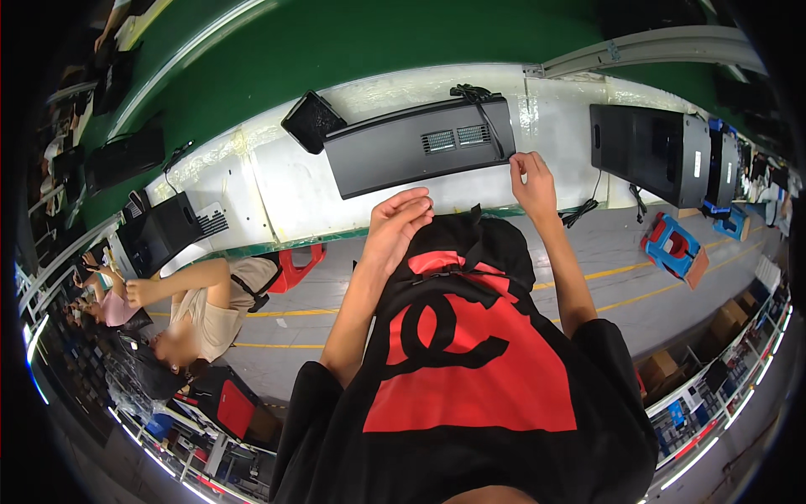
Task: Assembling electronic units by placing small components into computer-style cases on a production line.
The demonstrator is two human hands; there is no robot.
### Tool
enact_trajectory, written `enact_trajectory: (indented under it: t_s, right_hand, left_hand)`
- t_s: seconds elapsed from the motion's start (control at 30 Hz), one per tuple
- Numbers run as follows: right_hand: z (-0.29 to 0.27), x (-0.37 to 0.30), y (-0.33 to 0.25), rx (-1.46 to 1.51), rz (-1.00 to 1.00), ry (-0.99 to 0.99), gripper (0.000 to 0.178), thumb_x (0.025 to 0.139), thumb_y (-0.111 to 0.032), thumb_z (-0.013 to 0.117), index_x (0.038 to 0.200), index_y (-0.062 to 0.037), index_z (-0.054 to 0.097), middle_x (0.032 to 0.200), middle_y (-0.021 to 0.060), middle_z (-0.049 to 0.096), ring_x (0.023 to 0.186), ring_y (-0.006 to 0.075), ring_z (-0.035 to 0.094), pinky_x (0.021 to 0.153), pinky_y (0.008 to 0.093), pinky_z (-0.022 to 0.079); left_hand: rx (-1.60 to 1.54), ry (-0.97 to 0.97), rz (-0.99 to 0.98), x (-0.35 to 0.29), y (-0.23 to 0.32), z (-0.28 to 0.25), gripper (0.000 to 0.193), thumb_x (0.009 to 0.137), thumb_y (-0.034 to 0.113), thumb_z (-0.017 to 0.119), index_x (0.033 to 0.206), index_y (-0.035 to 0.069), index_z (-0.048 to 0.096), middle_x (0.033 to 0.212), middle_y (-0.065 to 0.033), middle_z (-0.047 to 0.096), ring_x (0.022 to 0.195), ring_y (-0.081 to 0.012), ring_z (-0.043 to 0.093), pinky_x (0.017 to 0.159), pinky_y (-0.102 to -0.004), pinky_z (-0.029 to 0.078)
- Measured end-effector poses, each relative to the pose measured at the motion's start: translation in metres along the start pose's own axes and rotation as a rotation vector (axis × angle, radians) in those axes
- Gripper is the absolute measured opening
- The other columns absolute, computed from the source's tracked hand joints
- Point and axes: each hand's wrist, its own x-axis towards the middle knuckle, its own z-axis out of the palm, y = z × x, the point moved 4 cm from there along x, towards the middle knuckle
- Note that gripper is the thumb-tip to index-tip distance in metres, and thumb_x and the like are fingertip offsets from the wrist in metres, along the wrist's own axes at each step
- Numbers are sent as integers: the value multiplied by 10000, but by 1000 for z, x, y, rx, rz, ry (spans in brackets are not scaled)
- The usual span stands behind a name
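Observation:
A long black panel [403,151] with two small vent grilles lies flat on the white work surface [285,193] in front of me. A black cable [483,105] runs over its right end. My right hand [531,181] hovers at the panel's lower right corner with fingers curled; what it pinches, if anything, is too small to tell. My left hand [395,223] is held lower, near my chest, fingers loosely bent and holding nothing visible. My black and red shirt [470,361] fills the lower middle.
A small black square part [311,120] leans at the panel's left end. Another black unit [651,151] stands to the right, one more [164,228] to the left. A seated person [201,307] works at my left. A blue and red stool [672,244] stands on the floor.

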Motion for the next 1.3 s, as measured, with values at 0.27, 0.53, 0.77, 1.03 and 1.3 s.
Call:
enact_trajectory:
  t_s: [0.27,0.53,0.77,1.03,1.3]
  right_hand:
    - [9,8,-17,-305,-143,-66,70,828,-47,587,826,9,546,782,158,554,726,327,580,656,403,491]
    - [19,15,-24,-549,81,-130,72,802,-49,580,790,12,544,769,169,579,727,336,603,654,401,513]
    - [16,19,-5,-331,73,-89,100,764,-11,618,826,15,544,779,177,600,709,356,604,623,425,490]
    - [20,30,28,15,433,-177,200,718,48,649,887,41,543,740,125,615,676,179,612,639,298,496]
    - [3,25,26,72,422,-129,251,744,-45,717,930,33,568,802,127,635,703,172,628,650,275,504]
  left_hand:
    - [-46,-21,27,4,6,0,222,850,-17,602,1069,-49,613,932,-108,661,825,-165,641,770,-274,526]
    - [-56,-65,111,-7,31,27,212,844,-27,596,1053,-53,617,914,-117,650,794,-182,606,729,-282,500]
    - [-54,-90,105,-9,30,26,215,850,-22,590,1062,-47,615,920,-107,642,804,-173,598,737,-278,492]
    - [-225,-290,91,-15,32,45,228,878,0,579,1105,-17,596,968,-94,630,840,-154,591,774,-272,490]
    - [-331,-460,116,-40,41,76,255,872,12,600,1124,-15,573,985,-98,621,834,-187,571,742,-276,478]
